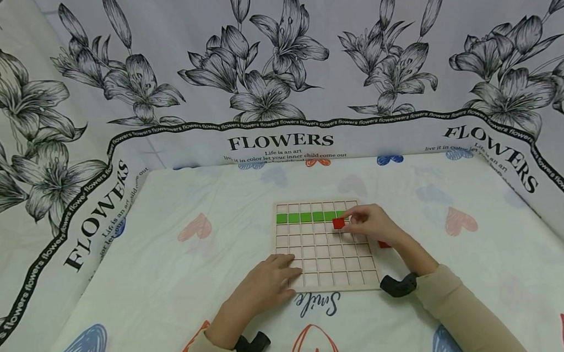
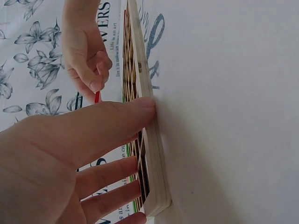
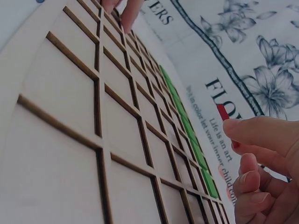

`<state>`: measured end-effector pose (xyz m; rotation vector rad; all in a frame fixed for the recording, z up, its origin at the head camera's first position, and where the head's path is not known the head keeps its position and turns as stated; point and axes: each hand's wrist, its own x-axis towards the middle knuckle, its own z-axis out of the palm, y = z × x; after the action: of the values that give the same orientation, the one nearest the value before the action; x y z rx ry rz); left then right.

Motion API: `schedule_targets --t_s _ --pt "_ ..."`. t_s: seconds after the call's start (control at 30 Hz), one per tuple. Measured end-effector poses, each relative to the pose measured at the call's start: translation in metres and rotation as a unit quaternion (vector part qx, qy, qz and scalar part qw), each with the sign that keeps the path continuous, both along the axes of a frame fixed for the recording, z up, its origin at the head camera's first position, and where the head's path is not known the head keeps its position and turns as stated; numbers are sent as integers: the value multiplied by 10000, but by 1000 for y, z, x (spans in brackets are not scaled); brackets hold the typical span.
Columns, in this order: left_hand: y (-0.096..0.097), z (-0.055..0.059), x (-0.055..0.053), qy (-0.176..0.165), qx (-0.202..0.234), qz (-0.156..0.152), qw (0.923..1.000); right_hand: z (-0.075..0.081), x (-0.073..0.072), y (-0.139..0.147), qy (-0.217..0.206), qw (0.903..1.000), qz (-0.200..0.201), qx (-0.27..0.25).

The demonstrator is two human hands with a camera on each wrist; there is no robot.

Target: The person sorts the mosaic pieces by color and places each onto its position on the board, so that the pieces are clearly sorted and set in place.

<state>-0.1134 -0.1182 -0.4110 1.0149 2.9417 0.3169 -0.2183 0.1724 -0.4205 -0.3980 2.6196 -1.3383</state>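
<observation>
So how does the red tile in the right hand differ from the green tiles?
Colour aside, the red tile is pinched in the fingers of the right hand, while the green tiles lie in cells of the board. The red tile is held tilted up; the green tiles lie flat, in a row. Both kinds look thin and squarish.
</observation>
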Motion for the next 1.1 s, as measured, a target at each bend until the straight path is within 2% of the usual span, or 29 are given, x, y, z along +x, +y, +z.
schedule_targets --t_s 0.23,0.73,1.1 --pt "1 -1 -1 -62 21 31 10000 1 -1 -8 83 9997 194 -107" --pt "1 2 0 -98 24 40 9999 2 -2 -22 -171 9995 135 -207" --pt "1 3 0 -118 28 56 9999 3 -1 -32 1 9993 305 -229"
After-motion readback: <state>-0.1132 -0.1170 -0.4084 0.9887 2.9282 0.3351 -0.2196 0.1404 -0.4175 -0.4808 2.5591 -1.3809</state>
